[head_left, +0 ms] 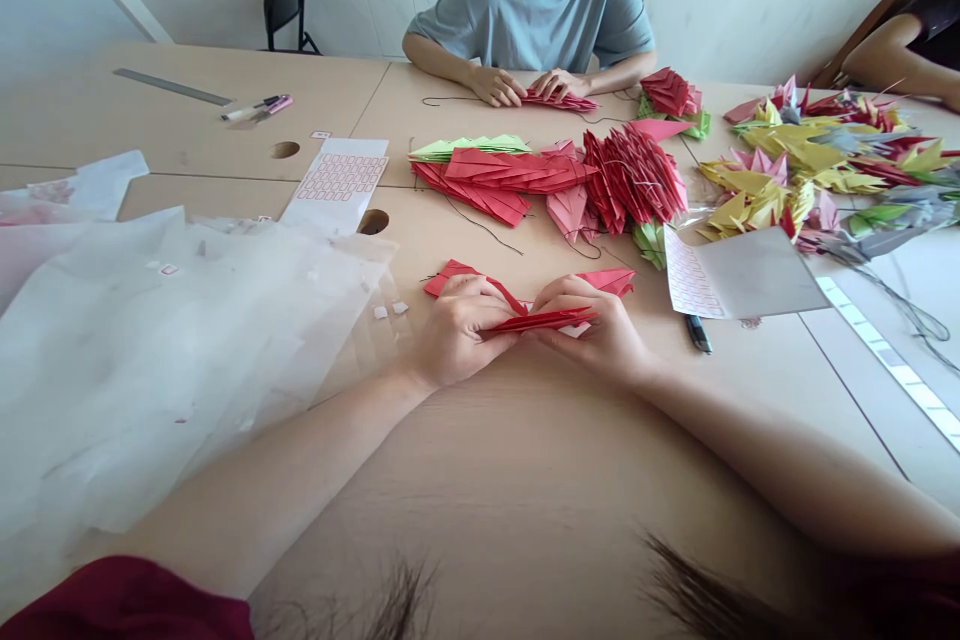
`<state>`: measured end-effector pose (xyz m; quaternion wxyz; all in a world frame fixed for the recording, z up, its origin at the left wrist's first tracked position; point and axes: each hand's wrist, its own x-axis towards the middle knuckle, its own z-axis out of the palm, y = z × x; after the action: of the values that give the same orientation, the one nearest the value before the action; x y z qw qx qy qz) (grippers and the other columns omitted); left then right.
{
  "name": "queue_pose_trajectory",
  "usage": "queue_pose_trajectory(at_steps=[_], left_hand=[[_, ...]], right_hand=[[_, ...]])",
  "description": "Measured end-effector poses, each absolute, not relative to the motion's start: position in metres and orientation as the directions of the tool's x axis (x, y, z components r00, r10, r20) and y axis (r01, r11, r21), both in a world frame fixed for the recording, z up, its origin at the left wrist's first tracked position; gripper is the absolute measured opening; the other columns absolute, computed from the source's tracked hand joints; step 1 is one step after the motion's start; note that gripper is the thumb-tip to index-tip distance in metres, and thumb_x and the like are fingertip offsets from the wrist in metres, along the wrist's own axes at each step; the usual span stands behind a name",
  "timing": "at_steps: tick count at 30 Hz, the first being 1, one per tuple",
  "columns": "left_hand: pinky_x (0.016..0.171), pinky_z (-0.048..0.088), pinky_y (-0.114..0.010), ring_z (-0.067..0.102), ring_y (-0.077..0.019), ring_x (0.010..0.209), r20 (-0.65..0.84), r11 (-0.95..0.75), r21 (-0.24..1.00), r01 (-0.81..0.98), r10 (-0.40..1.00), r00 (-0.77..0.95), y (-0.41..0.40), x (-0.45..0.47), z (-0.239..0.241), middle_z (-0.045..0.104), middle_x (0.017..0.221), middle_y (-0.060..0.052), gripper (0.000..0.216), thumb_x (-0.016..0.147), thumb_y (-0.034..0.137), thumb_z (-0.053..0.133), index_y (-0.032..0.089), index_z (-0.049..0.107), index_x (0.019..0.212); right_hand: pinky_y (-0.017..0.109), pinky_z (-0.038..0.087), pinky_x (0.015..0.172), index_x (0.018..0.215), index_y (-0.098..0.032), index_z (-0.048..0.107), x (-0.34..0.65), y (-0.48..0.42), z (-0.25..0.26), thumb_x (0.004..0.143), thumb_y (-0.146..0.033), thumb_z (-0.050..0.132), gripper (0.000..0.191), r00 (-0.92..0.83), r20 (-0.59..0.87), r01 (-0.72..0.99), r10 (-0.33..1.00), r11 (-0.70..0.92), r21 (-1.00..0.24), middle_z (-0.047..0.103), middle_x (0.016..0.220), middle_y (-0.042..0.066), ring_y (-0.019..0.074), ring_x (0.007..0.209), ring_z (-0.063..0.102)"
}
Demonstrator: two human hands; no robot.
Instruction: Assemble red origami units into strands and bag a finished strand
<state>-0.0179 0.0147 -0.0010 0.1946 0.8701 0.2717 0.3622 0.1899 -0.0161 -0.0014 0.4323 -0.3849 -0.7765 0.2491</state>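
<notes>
My left hand (pixel 461 330) and my right hand (pixel 596 325) meet in the middle of the table. Both are closed on a folded red paper piece (pixel 544 320), which is pinched between thumbs and fingers. Its outer parts stick out behind the knuckles on both sides. A small bit of white shows at its right end by my right fingers. Part of the piece is hidden by my fingers. Beyond my hands lie folded red paper strips (pixel 480 182), a light green folded strip (pixel 472 148) and a bunched red pleated stack (pixel 637 175), with dark threads trailing from some.
Crumpled translucent plastic bags (pixel 165 320) cover the left side. A printed sticker sheet (pixel 337 182) lies near a table hole (pixel 373 222); another sheet (pixel 742 272) rests over a pen (pixel 697 333). Colourful folded paper (pixel 817 155) is piled right. Opposite, a person (pixel 510 20) handles red paper.
</notes>
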Motion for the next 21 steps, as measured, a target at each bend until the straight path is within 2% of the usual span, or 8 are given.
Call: queue_pose_trajectory(at_steps=[3,5,12,18,21], left_hand=[[0.104,0.035,-0.041,0.066,-0.0173,0.083,0.491,-0.765,0.554,0.330,0.620,0.612,0.014,-0.018,0.001,0.074,0.081,0.001,0.009,0.084,0.022,0.067,0.022,0.072,0.077],[0.108,0.031,-0.043,0.066,-0.0168,0.083,0.485,-0.761,0.557,0.332,0.623,0.614,0.014,-0.018,0.001,0.074,0.080,0.001,0.008,0.085,0.024,0.067,0.022,0.071,0.079],[0.105,0.035,-0.043,0.065,-0.0154,0.073,0.466,-0.721,0.585,0.372,0.674,0.573,0.014,-0.017,0.002,0.072,0.074,0.000,0.023,0.087,0.035,0.064,0.019,0.068,0.071],[0.105,0.037,-0.042,0.064,-0.0136,0.069,0.506,-0.713,0.597,0.368,0.691,0.517,0.014,-0.017,0.001,0.073,0.078,0.000,0.018,0.088,0.035,0.064,0.019,0.070,0.081],[0.103,0.039,-0.041,0.063,-0.0132,0.067,0.523,-0.709,0.618,0.339,0.693,0.496,0.015,-0.017,-0.001,0.073,0.076,0.001,0.018,0.088,0.033,0.064,0.019,0.070,0.079]], right_hand=[[0.035,0.054,0.075,0.089,-0.022,0.070,0.191,-0.017,0.003,0.084,-0.027,0.071,0.007,-0.342,0.473,0.354,0.812,0.578,-0.735,0.068,0.090,0.005,0.0189,0.086,0.064],[0.036,0.053,0.074,0.085,-0.022,0.069,0.193,-0.016,0.008,0.083,-0.026,0.071,0.005,-0.318,0.506,0.358,0.802,0.595,-0.719,0.067,0.087,0.004,0.0187,0.084,0.063],[0.038,0.049,0.076,0.079,-0.022,0.064,0.206,-0.010,0.027,0.082,-0.023,0.071,0.008,-0.223,0.633,0.436,0.741,0.657,-0.615,0.066,0.084,0.003,0.0190,0.080,0.063],[0.036,0.047,0.074,0.077,-0.022,0.061,0.207,-0.009,0.028,0.083,-0.023,0.070,0.011,-0.240,0.605,0.429,0.759,0.642,-0.635,0.066,0.083,0.002,0.0181,0.078,0.063],[0.037,0.046,0.079,0.080,-0.022,0.064,0.204,-0.011,0.027,0.087,-0.021,0.064,0.007,-0.227,0.606,0.486,0.762,0.628,-0.608,0.067,0.084,0.002,0.0185,0.082,0.064]])
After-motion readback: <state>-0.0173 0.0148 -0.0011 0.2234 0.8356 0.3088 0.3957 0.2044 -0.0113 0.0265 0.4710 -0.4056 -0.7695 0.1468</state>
